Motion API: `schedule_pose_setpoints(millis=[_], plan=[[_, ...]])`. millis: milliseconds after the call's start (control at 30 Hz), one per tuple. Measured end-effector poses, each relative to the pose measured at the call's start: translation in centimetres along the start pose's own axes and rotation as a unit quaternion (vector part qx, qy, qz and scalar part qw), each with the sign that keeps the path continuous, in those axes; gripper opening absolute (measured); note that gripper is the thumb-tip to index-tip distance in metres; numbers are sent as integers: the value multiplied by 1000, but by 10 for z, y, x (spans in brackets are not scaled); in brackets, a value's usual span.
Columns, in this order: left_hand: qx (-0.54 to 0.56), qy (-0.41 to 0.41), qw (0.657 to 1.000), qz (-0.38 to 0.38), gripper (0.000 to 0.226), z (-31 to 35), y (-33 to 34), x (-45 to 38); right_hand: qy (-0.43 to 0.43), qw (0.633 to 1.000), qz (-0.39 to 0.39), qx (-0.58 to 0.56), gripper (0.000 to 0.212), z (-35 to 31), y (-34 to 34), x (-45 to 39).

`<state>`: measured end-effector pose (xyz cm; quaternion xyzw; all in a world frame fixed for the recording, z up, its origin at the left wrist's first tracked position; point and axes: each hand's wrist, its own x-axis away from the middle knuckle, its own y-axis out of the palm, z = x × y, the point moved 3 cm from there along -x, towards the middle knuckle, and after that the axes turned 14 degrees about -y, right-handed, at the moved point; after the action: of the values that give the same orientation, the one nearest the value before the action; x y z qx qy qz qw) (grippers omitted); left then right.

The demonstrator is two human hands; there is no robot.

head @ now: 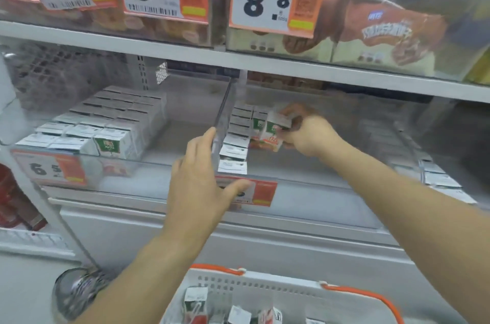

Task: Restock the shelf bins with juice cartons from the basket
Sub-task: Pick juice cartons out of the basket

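My right hand [309, 132] reaches into the middle clear shelf bin [305, 185] and grips a small white and green juice carton [273, 130], tilted, beside a row of cartons [234, 138] along the bin's left wall. My left hand [198, 178] is open, fingers straight, touching the clear divider [221, 122] and the bin's front edge. The left bin holds several rows of white cartons [106, 125]. At the bottom, the white basket with orange handles [265, 284] holds a few cartons [195, 302].
Upper shelf [238, 58] carries clear bins with boxed goods and price tags reading 12.8, 18.8 and 8.8. More cartons [442, 180] lie in the right bin. Red goods [10, 199] stand at lower left. A white cabinet front runs below the shelf.
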<state>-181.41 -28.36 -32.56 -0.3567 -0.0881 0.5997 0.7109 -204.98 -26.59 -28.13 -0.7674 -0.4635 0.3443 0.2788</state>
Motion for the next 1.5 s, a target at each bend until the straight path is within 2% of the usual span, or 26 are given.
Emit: schedule_pose_setpoints(millis=[67, 167, 300, 333, 400, 467, 500, 567, 633, 700, 733, 800, 900, 967, 1033, 1100, 1233, 1300, 1400, 1500], plan=[[8, 1, 1000, 15, 105, -3, 3, 0, 55, 997, -44, 11, 43, 13, 24, -26], [21, 4, 1000, 23, 105, -5, 4, -2, 71, 995, -50, 38, 48, 20, 44, -40], [30, 14, 999, 24, 104, -3, 5, -3, 92, 993, -43, 57, 83, 23, 52, -45], [29, 18, 999, 24, 104, -4, 5, -3, 104, 992, -47, 50, 84, 20, 48, -41], [21, 28, 999, 19, 103, -5, 5, -2, 89, 992, -41, 75, 73, 10, 27, -25], [5, 41, 999, 28, 102, -2, 3, 1, 5, 994, 26, 107, 50, -6, -2, 3], [2, 53, 997, 49, 99, 4, -1, 3, -44, 992, 80, 85, 36, -17, -15, 24], [44, 93, 988, 113, 80, 21, -10, 15, -133, 978, 160, -6, 15, -38, -36, 74], [122, 132, 977, 117, 51, 39, -11, 33, -171, 969, 158, -78, 15, -46, -41, 124], [165, 127, 978, 32, 35, 46, 5, 55, -158, 975, 105, -115, 19, -33, -28, 170], [151, 118, 981, -27, 30, 42, 19, 69, -134, 980, 71, -125, 19, -19, -16, 191], [56, 108, 978, -167, 25, 21, 56, 100, -60, 990, -9, -128, 18, 21, 14, 231], [-114, 58, 915, -383, 29, -38, 103, 152, 57, 983, -121, -128, 10, 94, 62, 295], [-205, 18, 860, -467, 37, -81, 119, 186, 94, 971, -190, -112, 7, 131, 87, 333], [-246, -31, 826, -507, 44, -114, 128, 218, 128, 954, -252, -98, 7, 157, 107, 367], [-266, -87, 830, -482, 50, -137, 135, 241, 143, 943, -296, -47, 19, 173, 119, 389], [-268, -191, 886, -327, 72, -166, 153, 270, 148, 946, -289, 22, 47, 196, 135, 403], [-248, -244, 885, -310, 88, -180, 162, 282, 158, 943, -290, 47, 57, 201, 142, 403], [-262, -240, 891, -283, 102, -198, 172, 291, 175, 930, -306, 106, 61, 206, 153, 401], [-285, -235, 897, -243, 102, -206, 183, 290, 191, 919, -312, 148, 60, 211, 164, 405]])
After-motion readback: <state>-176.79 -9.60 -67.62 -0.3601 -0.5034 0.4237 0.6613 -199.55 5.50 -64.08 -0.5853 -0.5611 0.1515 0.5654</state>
